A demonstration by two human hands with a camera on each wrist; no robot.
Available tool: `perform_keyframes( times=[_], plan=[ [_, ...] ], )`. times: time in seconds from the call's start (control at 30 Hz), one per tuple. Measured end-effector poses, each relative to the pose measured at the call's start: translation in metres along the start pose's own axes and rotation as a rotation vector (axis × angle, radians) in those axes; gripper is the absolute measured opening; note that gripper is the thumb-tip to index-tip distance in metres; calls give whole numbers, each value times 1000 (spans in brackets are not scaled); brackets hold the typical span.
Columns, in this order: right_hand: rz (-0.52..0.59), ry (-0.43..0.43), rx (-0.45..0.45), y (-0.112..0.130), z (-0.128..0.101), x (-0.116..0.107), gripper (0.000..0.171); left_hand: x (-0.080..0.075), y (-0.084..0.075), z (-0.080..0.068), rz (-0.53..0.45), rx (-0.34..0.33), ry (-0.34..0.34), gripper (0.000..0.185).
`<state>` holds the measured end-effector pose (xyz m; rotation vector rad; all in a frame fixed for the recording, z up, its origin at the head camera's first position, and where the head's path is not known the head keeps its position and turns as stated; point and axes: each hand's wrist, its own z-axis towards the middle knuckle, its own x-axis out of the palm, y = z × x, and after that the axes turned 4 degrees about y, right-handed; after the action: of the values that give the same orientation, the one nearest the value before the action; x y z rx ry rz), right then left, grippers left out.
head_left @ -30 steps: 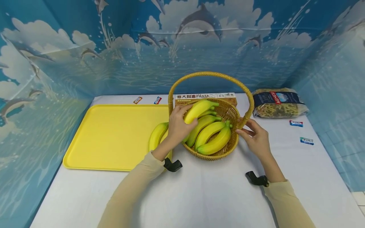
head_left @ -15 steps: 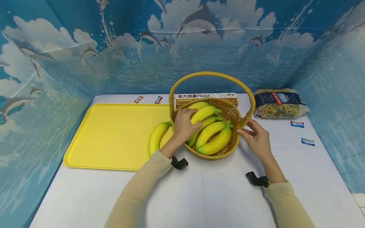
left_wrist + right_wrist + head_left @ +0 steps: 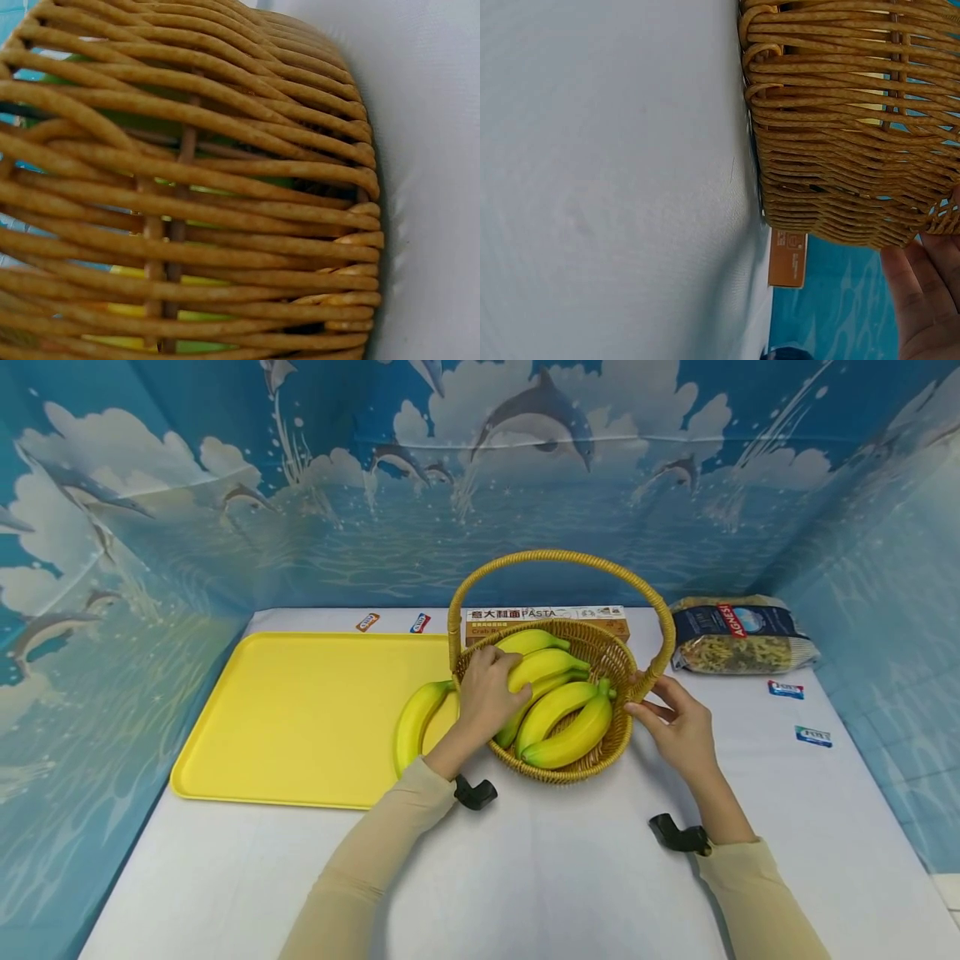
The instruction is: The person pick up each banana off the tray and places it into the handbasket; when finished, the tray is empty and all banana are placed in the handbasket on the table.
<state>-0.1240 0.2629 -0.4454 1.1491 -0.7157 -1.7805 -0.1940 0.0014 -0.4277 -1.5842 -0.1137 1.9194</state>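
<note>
A round wicker basket with a tall arched handle holds several yellow bananas. My left hand is over its left side, fingers and thumb around the left end of one banana lying among the others. My right hand pinches the basket's right rim at the foot of the handle. In the left wrist view the woven wall fills most of the frame, hiding the hand. The right wrist view shows fingers against the basket's woven side.
Left of the basket lies a yellow tray with more bananas at its right edge. Behind stands a pasta box. A pasta bag and small wrapped packets lie at right; two more packets lie behind the tray.
My left hand has moved right and lowered its banana from above the pile into the basket, uncovering another banana behind it. My right hand stays on the rim.
</note>
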Motion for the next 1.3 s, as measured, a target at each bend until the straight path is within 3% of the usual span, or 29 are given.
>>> perform_keyframes(
  times=[0.17,0.37,0.5,0.63,0.77,0.93,1.1,1.3],
  plan=[
    [-14,0,12,1,-1,-1,48,1,-1,0,6,16,-18,43],
    [-16,8,8,-3,-3,-1,47,-2,-3,-6,-77,78,-85,43],
    [-15,13,-7,-5,-3,1,48,-20,-10,-24,-185,116,-80,41],
    [-24,17,-5,-2,-2,0,47,-51,-8,-47,-313,102,-86,41],
    [-36,21,1,-1,0,-2,48,-76,17,-65,-369,24,-185,45],
    [-38,14,10,-1,1,-3,49,-91,61,-81,-416,-168,-261,60],
    [-32,10,24,-3,1,-3,48,-89,91,-92,-424,-327,-223,74],
    [-29,7,31,-2,0,-1,49,-77,107,-92,-388,-408,-149,79]
  ],
)
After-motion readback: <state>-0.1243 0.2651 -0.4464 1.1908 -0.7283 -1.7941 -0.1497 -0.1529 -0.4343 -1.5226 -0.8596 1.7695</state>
